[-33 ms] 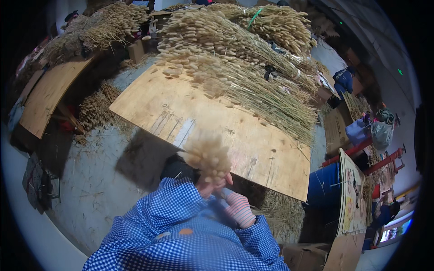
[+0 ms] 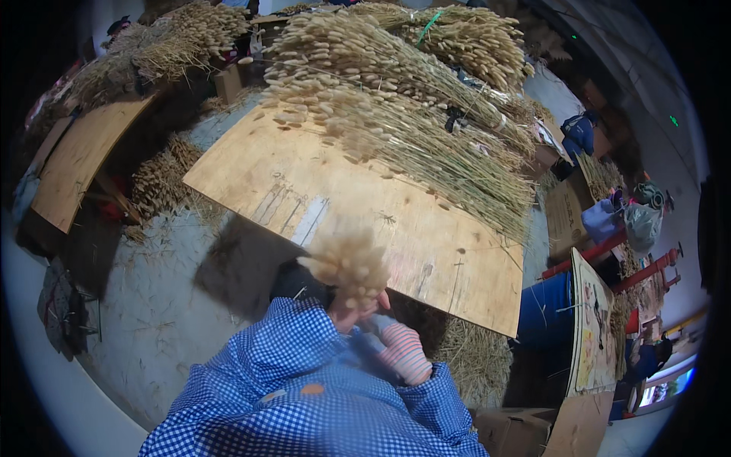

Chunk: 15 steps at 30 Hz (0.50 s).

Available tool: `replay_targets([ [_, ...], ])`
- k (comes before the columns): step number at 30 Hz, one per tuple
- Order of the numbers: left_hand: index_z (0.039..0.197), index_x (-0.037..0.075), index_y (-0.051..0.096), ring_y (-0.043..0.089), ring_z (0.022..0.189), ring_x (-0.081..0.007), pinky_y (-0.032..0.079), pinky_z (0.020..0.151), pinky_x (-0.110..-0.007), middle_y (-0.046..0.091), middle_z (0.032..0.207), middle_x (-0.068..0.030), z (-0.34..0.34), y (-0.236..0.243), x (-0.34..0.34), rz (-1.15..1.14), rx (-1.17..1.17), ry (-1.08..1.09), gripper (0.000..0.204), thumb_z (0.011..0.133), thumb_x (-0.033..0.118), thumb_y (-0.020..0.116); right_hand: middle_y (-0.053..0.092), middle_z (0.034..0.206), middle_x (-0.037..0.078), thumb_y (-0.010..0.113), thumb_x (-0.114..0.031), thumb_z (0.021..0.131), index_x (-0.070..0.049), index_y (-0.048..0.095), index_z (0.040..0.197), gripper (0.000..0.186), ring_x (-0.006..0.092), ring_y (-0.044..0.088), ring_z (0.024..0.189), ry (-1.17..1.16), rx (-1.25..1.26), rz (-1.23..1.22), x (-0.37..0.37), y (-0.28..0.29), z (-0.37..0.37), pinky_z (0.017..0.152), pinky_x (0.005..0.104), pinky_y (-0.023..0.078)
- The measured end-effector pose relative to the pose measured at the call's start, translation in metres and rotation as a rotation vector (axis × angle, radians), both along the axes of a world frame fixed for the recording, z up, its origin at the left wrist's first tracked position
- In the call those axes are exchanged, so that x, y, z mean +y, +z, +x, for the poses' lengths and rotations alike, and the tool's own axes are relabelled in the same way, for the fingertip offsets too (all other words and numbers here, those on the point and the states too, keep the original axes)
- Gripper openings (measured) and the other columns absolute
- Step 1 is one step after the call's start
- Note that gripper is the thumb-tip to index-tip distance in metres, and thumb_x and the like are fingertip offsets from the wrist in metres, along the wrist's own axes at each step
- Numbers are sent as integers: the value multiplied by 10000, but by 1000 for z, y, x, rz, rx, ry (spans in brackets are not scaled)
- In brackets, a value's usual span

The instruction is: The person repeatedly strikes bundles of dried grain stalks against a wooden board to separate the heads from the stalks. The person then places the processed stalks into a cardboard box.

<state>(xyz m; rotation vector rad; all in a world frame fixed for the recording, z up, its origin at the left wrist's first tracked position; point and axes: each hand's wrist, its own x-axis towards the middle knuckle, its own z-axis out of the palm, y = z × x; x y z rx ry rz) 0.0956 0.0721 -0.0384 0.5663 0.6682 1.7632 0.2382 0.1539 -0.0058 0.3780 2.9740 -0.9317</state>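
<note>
A bunch of dried, fluffy bunny-tail grass (image 2: 349, 266) is upright in front of my chest, its pale heads fanned out at the top. My left hand (image 2: 344, 314) is closed round it just below the heads. Close against the left one, my right hand (image 2: 375, 324) comes up from a striped cuff beside the stems. It is blurred and partly covered, so its grip does not show. The lower stems are hidden by my hands and blue checked sleeves. Just beyond the bunch is the near edge of a wooden board table (image 2: 426, 236).
Large piles of dried grass stems (image 2: 411, 114) cover the table's far side. Another board (image 2: 87, 167) stands left, with straw on the floor (image 2: 164, 305). At right are a blue barrel (image 2: 544, 308), an upright panel (image 2: 590, 327) and red bars (image 2: 647, 270). A person (image 2: 579, 135) bends farther back.
</note>
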Motion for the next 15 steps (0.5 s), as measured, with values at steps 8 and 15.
replay_targets([
  [8,891,9,566,339,610,-70,261,520,-214,390,720,0,1,-5,-5,33,-22,74,380,939,383,519,647,893,83,704,-73,704,-110,670,976,277,256,626,722,-40,594,154,-20,87,2,612,335,511],
  [15,968,7,527,347,710,-100,286,589,-236,364,832,-36,-2,2,-4,99,-38,72,408,937,411,490,613,815,92,719,-22,646,-80,634,1040,407,247,609,665,-128,715,296,-46,88,-19,546,338,480],
])
